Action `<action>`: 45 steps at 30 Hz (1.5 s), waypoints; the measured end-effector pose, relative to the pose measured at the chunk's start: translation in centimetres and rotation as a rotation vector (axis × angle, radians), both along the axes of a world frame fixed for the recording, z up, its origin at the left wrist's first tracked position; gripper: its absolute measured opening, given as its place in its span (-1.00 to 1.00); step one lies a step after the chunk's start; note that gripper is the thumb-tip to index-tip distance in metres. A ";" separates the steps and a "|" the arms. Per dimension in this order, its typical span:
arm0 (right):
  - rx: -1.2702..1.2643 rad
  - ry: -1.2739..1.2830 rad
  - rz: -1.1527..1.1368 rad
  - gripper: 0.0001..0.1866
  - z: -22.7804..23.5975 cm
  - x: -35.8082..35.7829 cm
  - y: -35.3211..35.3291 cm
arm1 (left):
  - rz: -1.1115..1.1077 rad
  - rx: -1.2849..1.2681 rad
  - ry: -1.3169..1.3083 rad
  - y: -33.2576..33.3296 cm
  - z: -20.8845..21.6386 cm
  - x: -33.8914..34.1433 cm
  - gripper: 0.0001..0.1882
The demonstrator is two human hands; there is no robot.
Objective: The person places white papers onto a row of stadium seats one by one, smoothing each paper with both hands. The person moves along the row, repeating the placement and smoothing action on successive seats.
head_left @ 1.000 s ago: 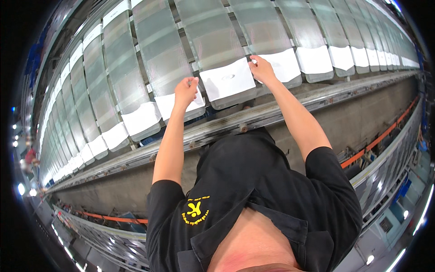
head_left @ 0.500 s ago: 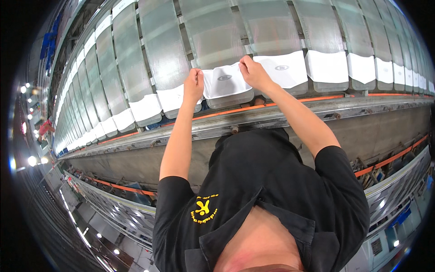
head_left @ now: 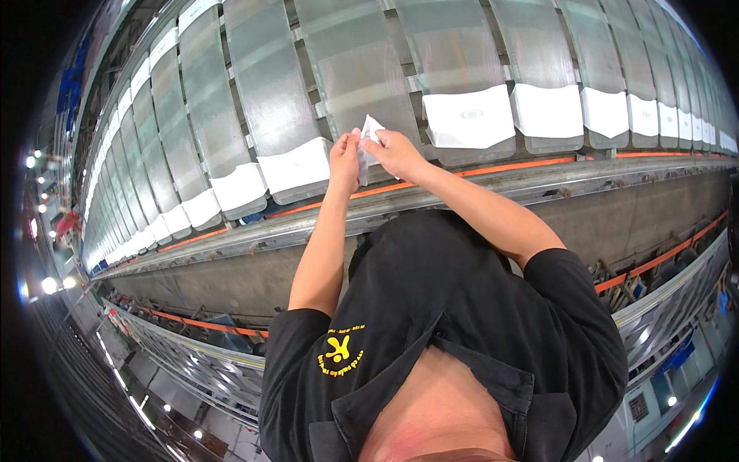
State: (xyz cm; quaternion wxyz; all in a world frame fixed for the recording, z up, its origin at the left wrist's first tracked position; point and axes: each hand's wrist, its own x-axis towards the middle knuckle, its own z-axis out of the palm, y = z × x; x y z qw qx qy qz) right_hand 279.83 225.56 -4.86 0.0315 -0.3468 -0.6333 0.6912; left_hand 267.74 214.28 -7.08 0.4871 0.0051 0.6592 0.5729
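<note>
Just beyond the metal rail (head_left: 616,175), L hand (head_left: 346,162) & R hand (head_left: 392,152) are close together, fingers bent, both pinching the same white piece (head_left: 371,126) btwn them. Cloth or paper, can't tell; it's bunched/folded, w/ one pointed corner sticking up above the fingertips & a bit showing below, on the rail side. Most of it is hidden by the hands, so can't tell if it touches the board under it.

That grey-green board (head_left: 358,69) runs away from the rail, its near end mostly covered by the hands. More boards of the same kind stand side by side along the rail, narrow gaps btwn.

Along the rail to the right of the hands: next white sheet (head_left: 469,115), lying across its board's near end w/ a faint oval print, then more white sheets, one per board. Along the rail to the left: another white sheet (head_left: 296,169), same placing, then a row of them getting smaller toward the pic's edge. Farther from the rail, upper L, white pieces (head_left: 163,46) also on the boards' far ends.

Orange strip (head_left: 531,165) just past the rail, btwn it & the boards. On the wearer's side of the rail: black shirt (head_left: 462,269) w/ yellow emblem (head_left: 337,350)
</note>
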 end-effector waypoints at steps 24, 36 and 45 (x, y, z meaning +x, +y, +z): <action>0.155 0.125 0.159 -0.59 8.1 7.9 -0.8 | -0.093 0.105 0.455 -7.0 7.6 2.0 -0.69; 0.798 -0.193 0.007 -0.65 0.4 5.6 6.1 | -0.310 -0.261 1.394 -3.2 3.5 -6.1 -0.62; 0.462 -0.313 0.028 -0.34 -2.2 7.8 0.2 | -0.307 -0.350 0.415 -5.9 3.4 -0.5 -0.26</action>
